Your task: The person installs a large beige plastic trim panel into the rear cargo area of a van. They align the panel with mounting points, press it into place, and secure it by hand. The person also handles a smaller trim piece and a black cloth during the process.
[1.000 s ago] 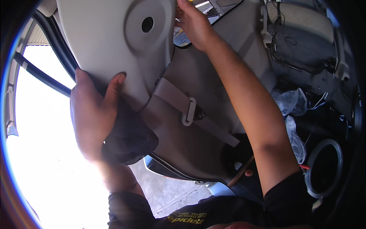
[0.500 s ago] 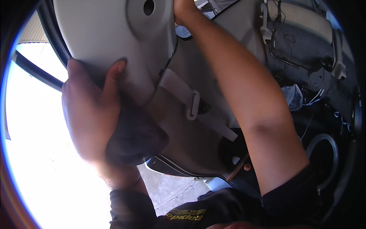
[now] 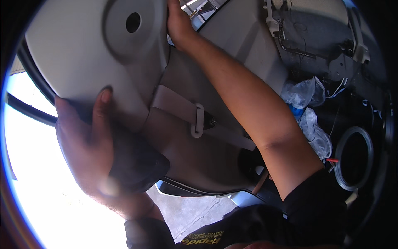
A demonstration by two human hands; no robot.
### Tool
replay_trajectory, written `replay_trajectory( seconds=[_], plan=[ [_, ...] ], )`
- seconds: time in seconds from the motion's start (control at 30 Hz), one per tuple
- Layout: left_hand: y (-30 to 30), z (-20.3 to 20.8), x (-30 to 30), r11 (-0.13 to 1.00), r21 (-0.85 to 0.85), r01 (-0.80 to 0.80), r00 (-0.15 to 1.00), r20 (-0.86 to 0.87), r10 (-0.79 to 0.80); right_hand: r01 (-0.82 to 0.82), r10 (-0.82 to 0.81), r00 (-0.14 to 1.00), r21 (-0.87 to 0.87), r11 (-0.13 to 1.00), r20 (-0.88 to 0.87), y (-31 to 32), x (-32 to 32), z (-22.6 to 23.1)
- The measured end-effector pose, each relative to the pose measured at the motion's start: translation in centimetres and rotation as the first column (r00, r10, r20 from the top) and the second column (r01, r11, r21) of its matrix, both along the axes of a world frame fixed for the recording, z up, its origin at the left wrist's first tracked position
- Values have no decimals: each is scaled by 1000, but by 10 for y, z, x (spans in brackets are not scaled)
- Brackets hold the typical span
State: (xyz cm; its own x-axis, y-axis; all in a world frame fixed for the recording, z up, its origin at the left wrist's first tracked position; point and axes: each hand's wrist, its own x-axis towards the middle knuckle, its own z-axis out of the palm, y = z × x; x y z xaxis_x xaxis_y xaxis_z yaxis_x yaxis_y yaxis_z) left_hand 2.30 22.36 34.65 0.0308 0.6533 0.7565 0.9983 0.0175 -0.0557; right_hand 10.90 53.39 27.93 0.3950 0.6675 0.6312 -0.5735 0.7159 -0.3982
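Since the gray panel (image 3: 78, 45) is wide and looks like molded plastic, I'd expect it to be light for its size, fairly stiff over the face, with some flex toward the narrow lower end. Face looks smooth, so likely a bit slippery; any clips on the back would be the fragile part, but the back is hidden. Best hold: two opposite edges, thumbs on the face, no prying at the round hole (image 3: 133, 23). Panel sits upper left, in front of the car's side wall (image 3: 195, 162), above the seat belt (image 3: 176, 101). Left hand (image 3: 84, 143) pinches its lower left edge, thumb flat on the face, fingers going behind. Right hand (image 3: 180, 27) is up against the right edge; fingertips are out of sight, so can't tell if it grips or just steadies. Count: one panel, one hole in it, two hands, one belt with one pale loop (image 3: 197, 120), one seat (image 3: 315, 37), two see-through bags (image 3: 304, 92) that I can make out, one pale ring (image 3: 355, 129), one red bit (image 3: 331, 160) beside it. Dark bulge (image 3: 143, 164) by the left hand: can't identify.
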Motion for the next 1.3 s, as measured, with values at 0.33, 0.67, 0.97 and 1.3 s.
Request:
replay_trajectory(
  seconds=[0.33,0.67,0.97,1.3],
  plan=[
    [8,2,13,962,28,-271,962,-19,272,22,-13,995,-90,996,104,3,-1,-1],
    [12,7,33,919,-46,-391,920,-31,390,192,-130,939,-175,966,317,9,10,-3],
    [0,-9,3,932,332,-142,956,-197,216,144,30,854,-292,945,519,-9,29,0],
    [8,-2,-26,927,375,-19,972,-211,105,185,-156,930,-56,981,333,-43,55,-50]
  ],
)
